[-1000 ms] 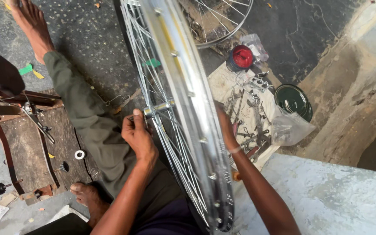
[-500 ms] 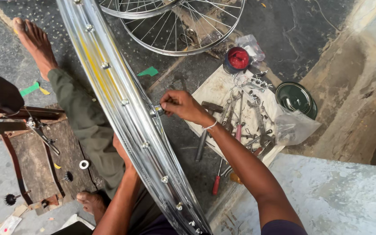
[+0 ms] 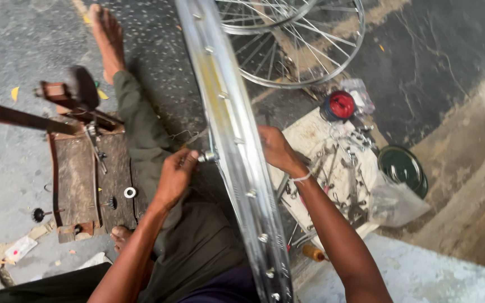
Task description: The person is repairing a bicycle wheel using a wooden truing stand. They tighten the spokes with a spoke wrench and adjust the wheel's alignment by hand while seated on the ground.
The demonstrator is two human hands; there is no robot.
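One head-worn camera looks steeply down from just above the seated person. A wheel rim (image 3: 234, 151) runs close to the lens from top centre to bottom centre, with both forearms entering from the bottom edge. The floor (image 3: 23, 50) fills the upper left (there is no second view to compare).

Daylit speckled concrete floor (image 3: 23, 50), pale ledge (image 3: 439, 275)
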